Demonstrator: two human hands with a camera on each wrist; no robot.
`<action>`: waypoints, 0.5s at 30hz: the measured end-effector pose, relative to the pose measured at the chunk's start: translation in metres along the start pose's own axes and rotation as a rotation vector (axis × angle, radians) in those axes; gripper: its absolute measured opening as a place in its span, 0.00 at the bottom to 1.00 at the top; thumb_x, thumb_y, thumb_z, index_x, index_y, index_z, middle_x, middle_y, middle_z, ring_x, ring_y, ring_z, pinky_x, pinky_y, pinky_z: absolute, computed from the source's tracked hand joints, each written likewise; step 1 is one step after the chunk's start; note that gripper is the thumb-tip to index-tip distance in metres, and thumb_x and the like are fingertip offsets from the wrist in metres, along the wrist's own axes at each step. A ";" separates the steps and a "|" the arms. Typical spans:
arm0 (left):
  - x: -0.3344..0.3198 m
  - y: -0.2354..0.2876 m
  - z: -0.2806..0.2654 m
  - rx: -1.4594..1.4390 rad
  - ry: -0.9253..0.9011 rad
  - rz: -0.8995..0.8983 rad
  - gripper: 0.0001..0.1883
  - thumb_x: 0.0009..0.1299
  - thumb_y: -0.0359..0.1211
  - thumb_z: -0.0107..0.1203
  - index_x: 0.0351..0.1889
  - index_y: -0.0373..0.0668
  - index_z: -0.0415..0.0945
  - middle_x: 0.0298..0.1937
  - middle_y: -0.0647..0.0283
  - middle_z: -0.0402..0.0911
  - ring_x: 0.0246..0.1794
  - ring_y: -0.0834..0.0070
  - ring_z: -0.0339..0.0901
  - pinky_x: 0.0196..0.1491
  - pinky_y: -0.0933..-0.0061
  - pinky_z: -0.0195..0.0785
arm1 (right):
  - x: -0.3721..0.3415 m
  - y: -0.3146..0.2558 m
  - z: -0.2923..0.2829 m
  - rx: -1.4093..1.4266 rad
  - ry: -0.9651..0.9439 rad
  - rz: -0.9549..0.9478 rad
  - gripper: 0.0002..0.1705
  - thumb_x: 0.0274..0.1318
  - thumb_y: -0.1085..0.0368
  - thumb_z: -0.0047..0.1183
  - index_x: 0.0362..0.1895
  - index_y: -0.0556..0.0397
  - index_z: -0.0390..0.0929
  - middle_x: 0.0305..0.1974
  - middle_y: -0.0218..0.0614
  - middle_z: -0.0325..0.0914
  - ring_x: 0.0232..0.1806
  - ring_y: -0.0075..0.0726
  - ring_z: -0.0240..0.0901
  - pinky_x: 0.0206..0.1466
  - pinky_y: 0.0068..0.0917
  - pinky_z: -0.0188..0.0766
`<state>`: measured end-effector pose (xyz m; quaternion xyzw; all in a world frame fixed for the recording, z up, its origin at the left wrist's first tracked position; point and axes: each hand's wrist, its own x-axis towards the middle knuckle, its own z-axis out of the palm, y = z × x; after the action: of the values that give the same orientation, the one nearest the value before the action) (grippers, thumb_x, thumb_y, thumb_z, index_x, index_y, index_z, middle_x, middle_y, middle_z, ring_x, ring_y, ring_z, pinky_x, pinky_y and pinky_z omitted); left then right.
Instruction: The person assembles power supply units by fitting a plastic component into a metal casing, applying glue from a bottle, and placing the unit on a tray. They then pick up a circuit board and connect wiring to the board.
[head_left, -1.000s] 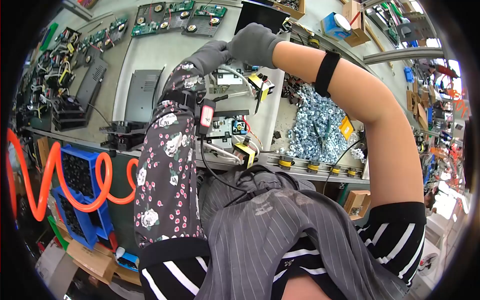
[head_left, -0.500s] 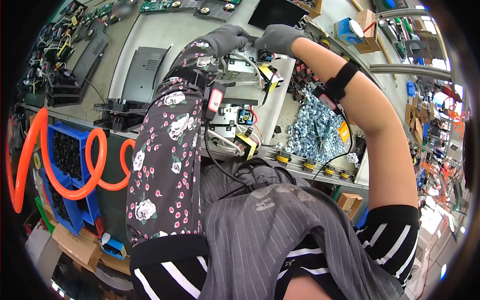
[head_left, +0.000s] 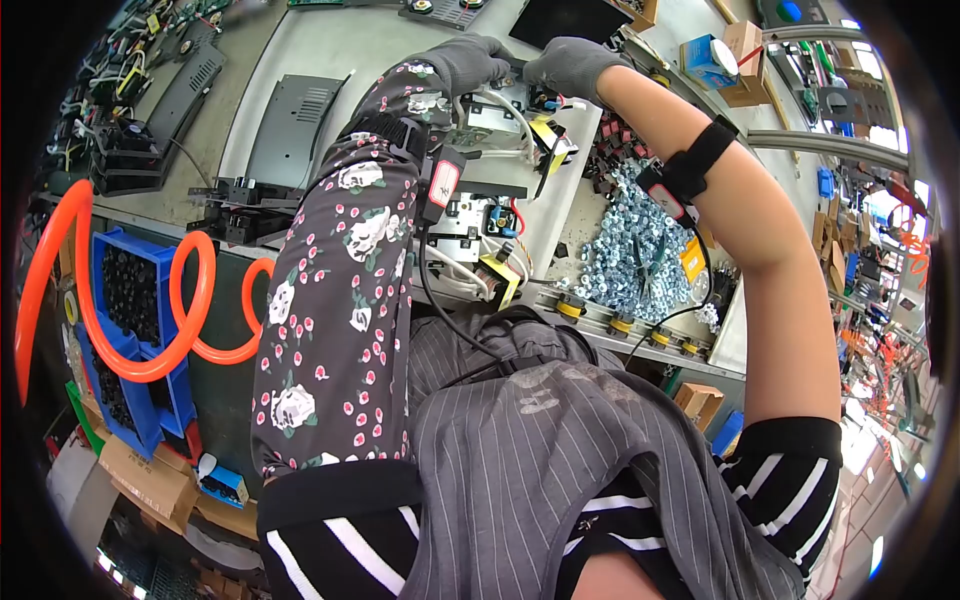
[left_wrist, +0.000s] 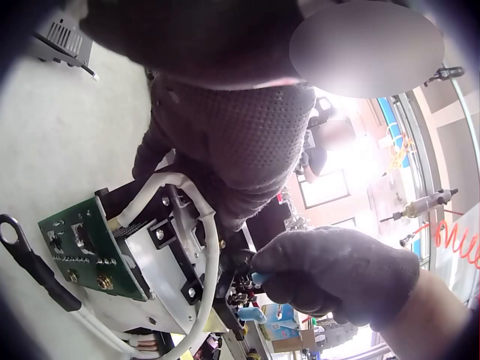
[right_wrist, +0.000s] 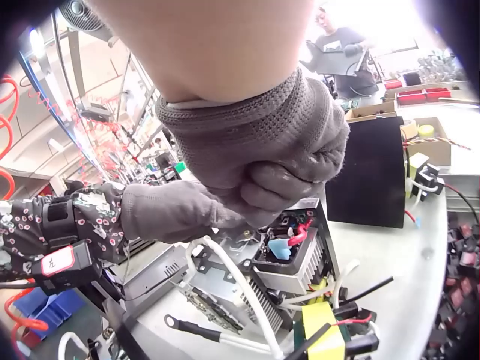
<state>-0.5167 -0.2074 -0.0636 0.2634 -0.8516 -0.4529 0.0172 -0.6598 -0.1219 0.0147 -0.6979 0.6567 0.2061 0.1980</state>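
Note:
At the top of the head view, the gloved left hand (head_left: pixel 470 62) lies against the far side of an electronic unit (head_left: pixel 492 122). The left wrist view shows this hand (left_wrist: pixel 225 139) with bent fingers gripping the unit's frame, beside a green board (left_wrist: pixel 94 247) and a white cable (left_wrist: pixel 210 255). The gloved right hand (head_left: pixel 572 68) is at the unit's right far corner. Its fingers curl tightly in the right wrist view (right_wrist: pixel 262 169), above a light blue piece (right_wrist: pixel 280 248) and red wire. Its fingertips appear to pinch a small dark part, mostly hidden.
A second unit (head_left: pixel 460 228) stands nearer the body. Right of it lie metal fasteners (head_left: pixel 635 250); a grey cover (head_left: pixel 290 125) lies left. Behind the hands is a black panel (right_wrist: pixel 366 171). An orange coiled hose (head_left: pixel 130 365) and blue bins (head_left: pixel 130 290) hang at lower left.
My right hand has shifted right, away from my left hand, to the unit's right corner; the two overlapped earlier. My left hand stays at the unit. The head view has shifted.

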 end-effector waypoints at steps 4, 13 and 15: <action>0.002 -0.003 0.002 -0.025 0.003 0.001 0.19 0.65 0.40 0.52 0.52 0.43 0.77 0.42 0.56 0.82 0.41 0.68 0.79 0.46 0.69 0.70 | -0.001 0.004 0.016 0.046 0.013 0.113 0.18 0.56 0.54 0.45 0.43 0.46 0.81 0.39 0.49 0.79 0.40 0.53 0.76 0.45 0.42 0.71; 0.003 0.002 0.001 -0.024 -0.082 -0.011 0.19 0.65 0.40 0.52 0.51 0.43 0.77 0.43 0.57 0.82 0.43 0.67 0.79 0.48 0.69 0.70 | -0.034 -0.023 0.010 0.132 -0.023 0.187 0.17 0.57 0.62 0.42 0.47 0.39 0.80 0.43 0.45 0.77 0.48 0.53 0.75 0.50 0.44 0.71; 0.002 0.002 0.002 -0.022 -0.084 -0.008 0.19 0.65 0.41 0.52 0.51 0.43 0.77 0.43 0.57 0.82 0.42 0.67 0.79 0.48 0.69 0.70 | -0.018 -0.005 0.016 0.160 0.039 0.149 0.12 0.59 0.62 0.45 0.39 0.48 0.82 0.34 0.43 0.79 0.36 0.45 0.78 0.38 0.38 0.74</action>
<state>-0.5202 -0.2063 -0.0633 0.2473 -0.8455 -0.4729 -0.0177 -0.6557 -0.0973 0.0110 -0.6331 0.7247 0.1534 0.2247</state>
